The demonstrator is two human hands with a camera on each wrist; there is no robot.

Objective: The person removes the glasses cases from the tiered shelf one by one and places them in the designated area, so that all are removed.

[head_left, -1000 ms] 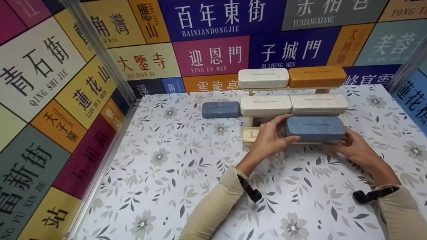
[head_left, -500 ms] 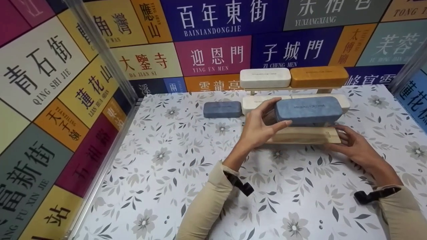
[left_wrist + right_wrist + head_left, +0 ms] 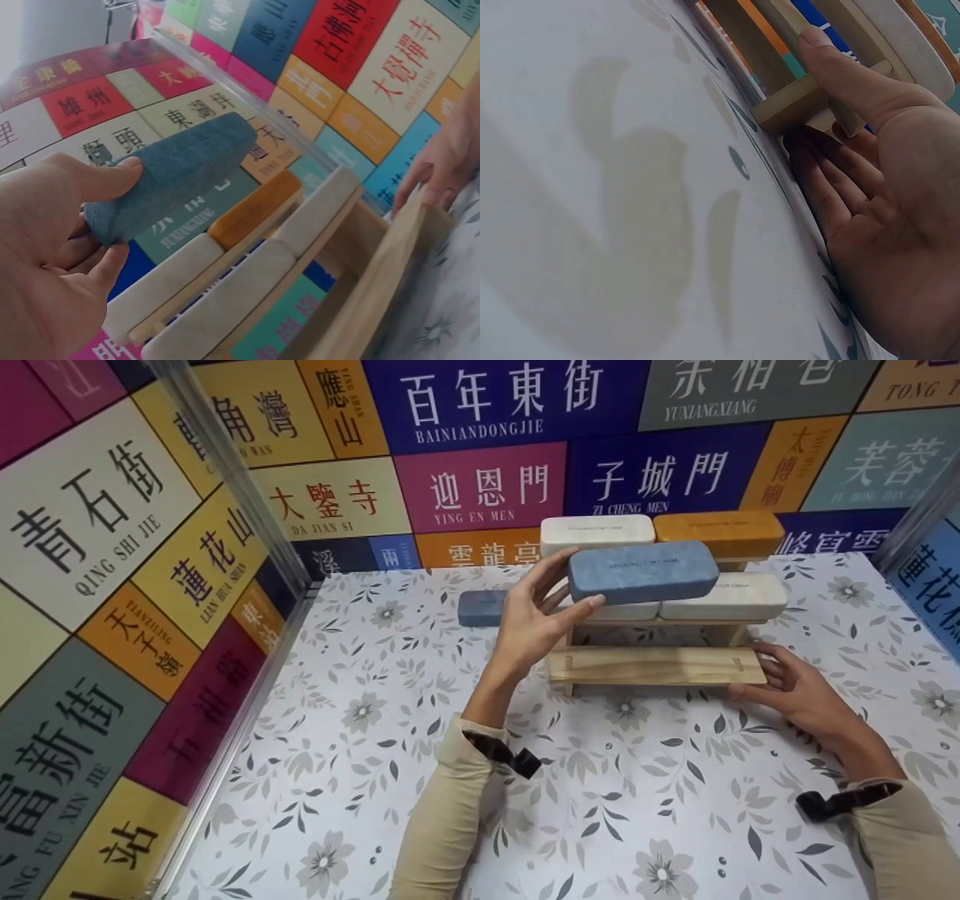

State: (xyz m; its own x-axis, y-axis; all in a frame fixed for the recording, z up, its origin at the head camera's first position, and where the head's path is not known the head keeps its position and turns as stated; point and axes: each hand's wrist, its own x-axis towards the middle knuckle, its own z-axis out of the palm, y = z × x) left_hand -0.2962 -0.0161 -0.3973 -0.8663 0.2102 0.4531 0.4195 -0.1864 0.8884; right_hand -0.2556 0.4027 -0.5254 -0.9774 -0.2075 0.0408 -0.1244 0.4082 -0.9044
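Gripping the blue case by its left end in the left hand, raised before the wooden stand (and covering, from the head view, most of a white case). Holding that stand low at its right end in the right hand, with fingertips lost in shadow. Hiding part of another blue case behind the left hand.

Six cases (two blue), three shelves

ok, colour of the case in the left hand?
Held case: muted blue, faintly mottled; best in the head view.
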